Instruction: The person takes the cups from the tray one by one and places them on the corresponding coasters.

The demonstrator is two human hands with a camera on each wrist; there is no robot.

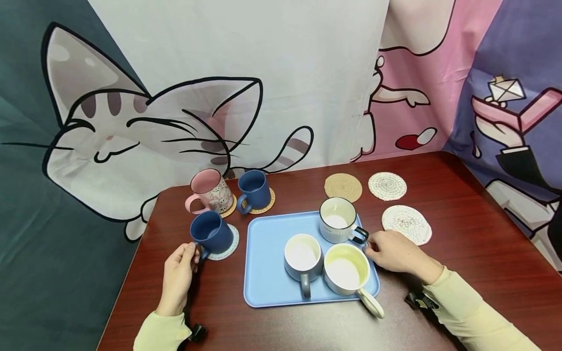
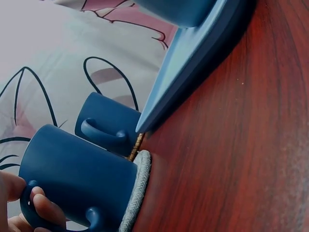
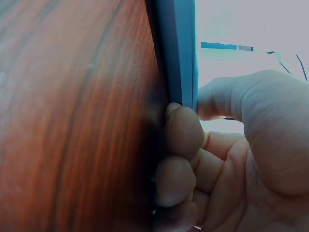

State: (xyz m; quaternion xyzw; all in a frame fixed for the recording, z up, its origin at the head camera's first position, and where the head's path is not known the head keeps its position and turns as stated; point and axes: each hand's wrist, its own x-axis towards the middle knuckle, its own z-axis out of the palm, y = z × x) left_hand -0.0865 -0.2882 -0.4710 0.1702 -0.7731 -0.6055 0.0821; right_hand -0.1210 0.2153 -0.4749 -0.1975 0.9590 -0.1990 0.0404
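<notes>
My left hand [image 1: 192, 252] pinches the handle of a dark blue mug [image 1: 211, 233] that stands on a pale coaster [image 1: 229, 246] left of the light blue tray [image 1: 268, 253]. The left wrist view shows my fingers [image 2: 41, 205] curled through that mug's [image 2: 77, 179] handle. My right hand [image 1: 373, 246] grips the tray's right edge, close to the dark handle of a ribbed grey mug [image 1: 337, 220]. In the right wrist view its fingers [image 3: 181, 125] curl under the tray's rim [image 3: 178, 48] with the thumb above. A grey mug [image 1: 303, 256] and a cream mug [image 1: 347, 268] also stand on the tray.
At the back left a pink mug [image 1: 210, 191] and a second blue mug [image 1: 254, 190] stand on coasters. Three bare coasters lie right of the tray: tan [image 1: 343, 187], white [image 1: 387, 185] and speckled [image 1: 406, 224]. The dark wooden table [image 1: 461, 219] backs onto a cartoon cloth.
</notes>
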